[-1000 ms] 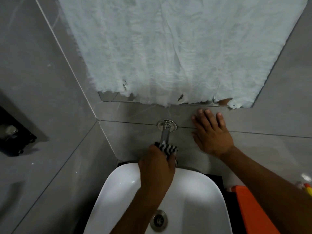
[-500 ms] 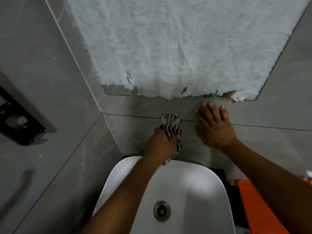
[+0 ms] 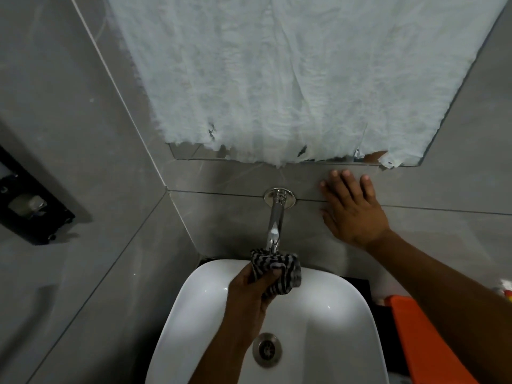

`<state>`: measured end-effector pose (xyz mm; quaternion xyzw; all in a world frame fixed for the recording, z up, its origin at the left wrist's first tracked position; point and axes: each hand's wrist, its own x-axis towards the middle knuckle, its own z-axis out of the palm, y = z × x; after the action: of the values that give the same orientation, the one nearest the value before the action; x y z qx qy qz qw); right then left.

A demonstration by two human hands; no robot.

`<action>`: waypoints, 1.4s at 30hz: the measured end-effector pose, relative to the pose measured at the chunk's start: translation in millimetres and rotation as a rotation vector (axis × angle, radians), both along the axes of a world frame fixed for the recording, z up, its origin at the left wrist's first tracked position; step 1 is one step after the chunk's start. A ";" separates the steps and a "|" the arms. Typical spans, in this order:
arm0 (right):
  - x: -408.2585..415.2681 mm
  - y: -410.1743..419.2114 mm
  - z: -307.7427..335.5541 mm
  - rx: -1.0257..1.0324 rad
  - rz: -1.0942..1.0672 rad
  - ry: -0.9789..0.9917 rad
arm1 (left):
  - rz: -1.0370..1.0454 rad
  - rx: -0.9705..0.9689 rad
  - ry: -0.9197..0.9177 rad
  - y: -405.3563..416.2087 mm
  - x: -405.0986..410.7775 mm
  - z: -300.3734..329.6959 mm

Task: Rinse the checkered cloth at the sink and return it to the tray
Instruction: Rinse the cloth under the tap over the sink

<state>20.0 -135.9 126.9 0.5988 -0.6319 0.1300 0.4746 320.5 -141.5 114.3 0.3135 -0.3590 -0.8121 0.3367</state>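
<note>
The left hand (image 3: 249, 295) is holding the bunched cloth (image 3: 279, 270) in a closed grip just beneath the tap (image 3: 274, 225), over the sink's (image 3: 346, 314) back rim, while the right hand (image 3: 352, 212), nearer the wall, is pressing flat and empty.

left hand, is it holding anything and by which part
The left hand grips the checkered cloth, bunched around its middle, under the tap. The right hand holds nothing.

No readable text or labels anywhere (none legible).
</note>
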 end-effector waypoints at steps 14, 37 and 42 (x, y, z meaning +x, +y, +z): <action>-1.1 -0.9 -3.4 -0.010 -0.004 0.005 | -0.046 -0.599 -0.864 -94.3 -88.8 96.2; 157.1 70.1 24.3 0.546 0.080 -1.650 | 0.054 -0.397 -0.393 13.6 0.7 -8.5; 166.8 87.4 25.9 0.477 0.071 -1.710 | -0.031 0.083 0.110 18.2 6.8 -12.8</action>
<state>186.8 -48.5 152.8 0.3990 -0.7616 0.4122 -0.3013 327.3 -123.3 101.5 0.2765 -0.3107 -0.8473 0.3302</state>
